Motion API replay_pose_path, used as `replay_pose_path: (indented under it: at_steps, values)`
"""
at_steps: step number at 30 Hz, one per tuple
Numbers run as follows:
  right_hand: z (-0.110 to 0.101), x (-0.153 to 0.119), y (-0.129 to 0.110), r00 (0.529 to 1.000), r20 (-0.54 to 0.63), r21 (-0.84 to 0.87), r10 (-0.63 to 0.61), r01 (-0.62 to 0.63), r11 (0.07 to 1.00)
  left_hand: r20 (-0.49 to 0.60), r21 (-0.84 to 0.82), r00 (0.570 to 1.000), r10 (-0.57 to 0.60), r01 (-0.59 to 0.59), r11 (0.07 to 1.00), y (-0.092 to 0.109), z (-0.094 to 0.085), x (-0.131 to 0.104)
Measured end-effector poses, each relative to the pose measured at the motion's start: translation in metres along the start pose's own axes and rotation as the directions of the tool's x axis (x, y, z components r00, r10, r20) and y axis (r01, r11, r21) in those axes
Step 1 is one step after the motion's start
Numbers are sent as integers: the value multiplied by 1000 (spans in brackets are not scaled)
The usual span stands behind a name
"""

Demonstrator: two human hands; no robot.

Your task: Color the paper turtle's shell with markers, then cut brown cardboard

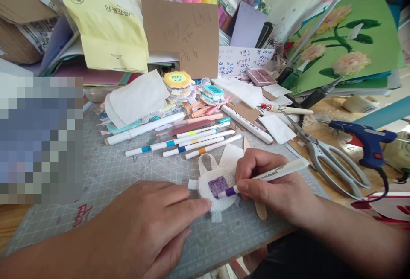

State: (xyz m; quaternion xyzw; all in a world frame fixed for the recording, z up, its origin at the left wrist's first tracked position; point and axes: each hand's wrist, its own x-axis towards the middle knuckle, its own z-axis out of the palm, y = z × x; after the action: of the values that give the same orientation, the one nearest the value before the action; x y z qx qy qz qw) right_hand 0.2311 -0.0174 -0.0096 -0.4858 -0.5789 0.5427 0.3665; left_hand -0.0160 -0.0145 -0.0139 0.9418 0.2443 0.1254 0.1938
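Note:
A white textured cutout (224,202) with a looped top lies on the grey cutting mat (128,170), a purple square (218,186) coloured at its centre. My right hand (269,185) grips a white marker (275,171), whose purple end touches the square's lower right edge. From the left, my left hand (160,223) presses its index fingertip on the cutout's lower left rim; the other fingers are loosely curled and partly hidden beneath. A wooden stick (261,210) shows below my right hand.
Several markers (198,140) lie beyond the cutout, before white sheets (136,97) and decorated round pieces (177,79). At the right are scissors (333,164) and a blue glue gun (365,140). A brown cardboard piece (182,33) stands behind. The far left is pixelated.

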Motion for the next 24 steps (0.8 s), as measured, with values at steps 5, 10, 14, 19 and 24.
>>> replay_pose_path:
  at_steps: [5,10,14,19,24]
  values:
    - [0,0,-1,1000,-9,-9,3,-3,1000,-9,-2,1000,-9,9,1000,-1,1,0]
    - [-1,0,-1,1000,-5,-5,3,-3,1000,11,7,1000,6,-6,1000,0,0,1]
    - [0,0,-1,1000,-28,-14,0,0,1000,4,10,1000,-24,24,1000,2,-1,1]
    - [0,0,-1,1000,-24,-22,-2,2,1000,11,3,1000,-12,12,1000,1,0,0]
    - [-1,0,-2,1000,-13,-19,3,-3,1000,8,12,1000,-14,14,1000,1,0,1]
